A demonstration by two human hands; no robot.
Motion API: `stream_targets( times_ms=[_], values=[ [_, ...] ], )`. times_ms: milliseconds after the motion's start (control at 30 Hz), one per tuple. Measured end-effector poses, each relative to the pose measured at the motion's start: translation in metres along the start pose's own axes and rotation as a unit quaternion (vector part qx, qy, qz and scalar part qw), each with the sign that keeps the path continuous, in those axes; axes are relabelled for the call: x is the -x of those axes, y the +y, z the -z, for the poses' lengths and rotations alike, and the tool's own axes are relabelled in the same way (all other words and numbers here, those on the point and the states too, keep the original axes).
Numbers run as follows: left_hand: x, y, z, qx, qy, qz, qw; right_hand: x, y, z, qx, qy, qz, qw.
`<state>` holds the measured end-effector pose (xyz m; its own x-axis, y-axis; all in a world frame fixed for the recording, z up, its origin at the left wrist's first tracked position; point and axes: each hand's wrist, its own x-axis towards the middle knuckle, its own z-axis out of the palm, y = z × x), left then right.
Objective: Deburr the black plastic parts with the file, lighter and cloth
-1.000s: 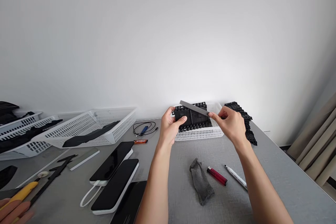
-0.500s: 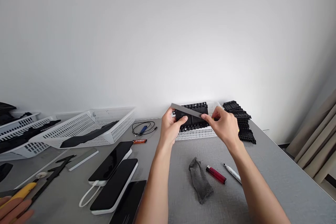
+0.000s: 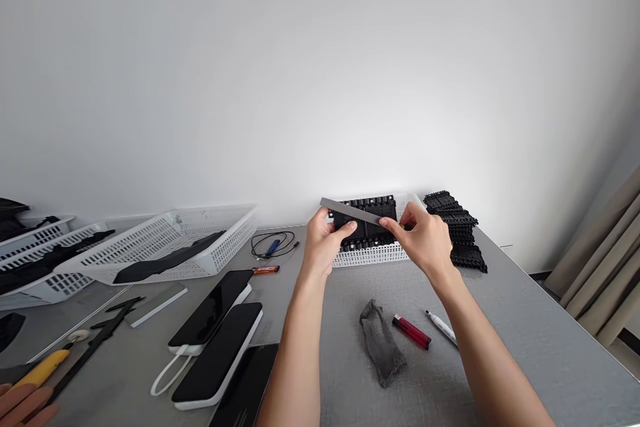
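Observation:
My left hand (image 3: 323, 240) grips a black plastic part (image 3: 367, 230) by its left side, thumb across its face. The part is a flat rectangular panel with notched, knobbly long edges, held up before a white basket (image 3: 375, 255). In my right hand (image 3: 425, 237) is a flat grey metal file (image 3: 350, 211), its blade slanting across the panel's upper left. A bit of yellow, seemingly its handle, shows behind that hand. My right thumb presses on the blade near the panel's right end. Whether the blade touches the panel's edge I cannot tell.
Black panels (image 3: 457, 227) are stacked at right. Nearer lie a grey cloth (image 3: 383, 347), a red lighter (image 3: 411, 332) and a white marker (image 3: 442, 327). Left are phones and power banks (image 3: 217, 353), a cable (image 3: 275, 245), white baskets (image 3: 215, 260) and another person's hand (image 3: 27, 407) with a yellow-handled tool (image 3: 45, 368).
The file has slid slightly left along the panel, and my right hand moved with it. My left hand and the panel have barely moved. The other person's hand shifted slightly left.

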<state>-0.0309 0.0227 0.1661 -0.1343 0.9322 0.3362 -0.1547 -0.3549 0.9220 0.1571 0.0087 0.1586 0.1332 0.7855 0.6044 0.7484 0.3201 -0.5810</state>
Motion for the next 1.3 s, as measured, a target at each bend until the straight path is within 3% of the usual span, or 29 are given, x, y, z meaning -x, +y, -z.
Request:
stream_targets(
  times_ms=[233,333,533,767,1067,1300],
  values=[
    [-0.005,-0.002,0.01,-0.003,0.033,0.029,0.999,-0.012,0.03,0.016,0.007,0.053,-0.039,0.998],
    [-0.005,-0.002,0.008,-0.007,0.033,0.03,0.999,-0.011,0.029,0.019,0.009,0.068,-0.037,0.997],
    [-0.001,0.0,0.005,-0.006,0.016,0.02,1.0,-0.005,0.01,0.007,-0.003,0.03,-0.011,0.999],
    [-0.003,0.002,0.007,-0.003,0.031,0.024,0.999,-0.014,0.032,0.014,-0.045,0.041,-0.058,0.996],
    [0.0,0.005,0.005,0.0,0.014,0.023,1.0,-0.008,0.015,0.008,-0.066,0.002,-0.038,0.997],
    [0.0,0.006,0.004,-0.014,0.028,0.03,0.999,-0.016,0.036,0.014,-0.104,0.012,-0.079,0.991]
  ],
)
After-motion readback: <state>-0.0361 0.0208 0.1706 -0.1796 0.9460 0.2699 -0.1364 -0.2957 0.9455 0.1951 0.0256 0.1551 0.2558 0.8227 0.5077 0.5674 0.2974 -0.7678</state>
